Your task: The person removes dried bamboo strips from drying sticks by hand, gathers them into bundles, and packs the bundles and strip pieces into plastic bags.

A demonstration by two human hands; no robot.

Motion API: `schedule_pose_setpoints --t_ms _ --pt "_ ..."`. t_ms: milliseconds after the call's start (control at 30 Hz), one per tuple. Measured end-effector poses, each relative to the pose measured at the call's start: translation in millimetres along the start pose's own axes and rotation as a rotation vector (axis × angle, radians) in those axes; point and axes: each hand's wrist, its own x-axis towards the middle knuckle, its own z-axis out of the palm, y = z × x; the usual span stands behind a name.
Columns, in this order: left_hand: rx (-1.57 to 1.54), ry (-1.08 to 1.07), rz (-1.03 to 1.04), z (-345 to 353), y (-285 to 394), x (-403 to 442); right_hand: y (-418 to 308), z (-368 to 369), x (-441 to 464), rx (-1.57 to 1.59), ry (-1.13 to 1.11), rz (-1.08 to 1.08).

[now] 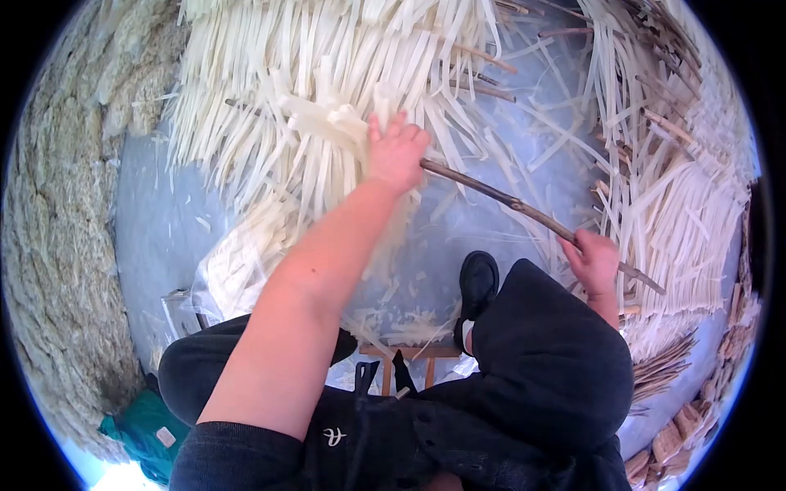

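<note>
At the upper end of the stick (536, 214), I have the left hand (399, 151) palm down, fingers reaching into the pale strips (246, 90). Its fingertips meet the strips; whether they pinch them, or whether the palm holds the stick's end, cannot be told, as the underside is hidden.

Toward the stick's lower end, I have the right hand (595, 260) closed around the shaft, with the tip projecting past the grip. The stick slants across the grey surface (458, 237), between the main layer of strips and a second bank of strips (684, 221) beyond its lower end. Thicker pale pieces (315, 123) lie beyond its upper end, just beside the left fingers.

Step in hand, as I judge it: handling strips with the left hand while the right controls the stick. Any next move calls for a firm right grip, since the stick is long and could sweep loose strips aside. Left contact should be light; the strips look thin, overlap closely and may snag. Confirm the left hold before applying any pull.
</note>
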Motion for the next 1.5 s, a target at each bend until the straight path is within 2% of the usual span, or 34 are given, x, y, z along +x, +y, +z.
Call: schedule_pose_setpoints --t_ms 133,200,300,333,400,467,500,533,600,633,700,733,800,900,1000,1133,1167,1233,1300,1333,1400,1500 --pt "-0.037 -0.02 -0.018 -2.8 -25.6 -7.9 33.4 -11.3 -21.9 -0.118 0.039 -0.024" --pt "0.045 -0.135 0.032 -3.1 -23.9 -6.2 31.8 -5.4 -20.5 -0.064 -0.008 0.051" --pt "-0.012 -0.151 0.109 -2.9 -4.3 -7.8 -19.8 -2.6 12.3 0.14 -0.097 0.194" --pt "-0.011 -0.152 0.112 -3.1 5.1 -8.8 -41.2 7.1 25.4 0.17 -0.084 0.128" --pt "-0.099 -0.12 0.254 -5.5 25.0 -13.1 -56.9 11.2 39.4 0.2 -0.073 0.06" --pt "-0.092 -0.163 0.255 -22.2 36.1 -16.3 -59.8 -3.2 45.4 0.385 -0.326 0.195" --pt "-0.053 -0.181 0.309 -28.4 40.3 -18.7 -43.4 3.8 38.8 0.515 -0.364 0.148" --pt "-0.016 -0.196 0.358 -36.5 44.4 -21.4 -33.0 6.6 31.6 0.513 -0.363 0.149" --pt "-0.011 -0.268 0.379 -54.3 51.8 -26.9 -22.9 9.8 19.7 0.893 -0.617 0.322" --pt "-0.003 -0.344 0.41 -63.9 56.2 -29.7 -24.4 6.7 17.8 0.89 -0.626 0.325" --pt "0.004 -0.442 0.419 -86.0 63.1 -34.8 -30.2 -4.6 14.1 1.203 -0.822 0.523" --pt "0.019 -0.531 0.424 -95.8 64.4 -37.1 -31.9 -6.2 13.7 1.205 -0.821 0.527" --pt "0.013 -0.559 0.429 -110.4 61.4 -44.5 -33.6 -9.0 14.5 1.278 -0.939 0.476" --pt "-0.006 -0.602 0.426 -124.3 53.0 -58.0 -36.2 -10.2 21.5 1.225 -1.063 0.446" --pt "-0.001 -0.663 0.436 -137.4 45.1 -60.1 -48.7 -10.3 23.8 1.285 -1.12 0.4" --pt "0.094 -0.779 0.5 -124.7 39.0 -35.8 -51.3 6.5 18.6 1.378 -1.172 0.509" --pt "0.098 -0.776 0.496 -108.5 32.7 -30.7 -49.7 15.1 18.1 1.398 -1.109 0.569" --pt "0.081 -0.116 0.62 -56.0 17.8 -24.3 -48.2 28.7 20.8 1.42 -1.041 0.626" --pt "0.102 -0.059 0.593 -11.1 8.2 -15.7 -44.7 38.2 29.1 1.139 -0.814 0.544" --pt "0.116 -0.004 0.567 -3.4 9.3 -11.6 -42.7 47.6 25.8 1.139 -0.806 0.549" --pt "0.024 0.054 0.526 8.3 17.7 -10.4 -40.1 64.3 20.5 0.999 -0.597 0.415" --pt "-0.063 0.089 0.438 16.6 26.4 -10.4 -40.6 68.2 16.5 0.854 -0.54 0.341"
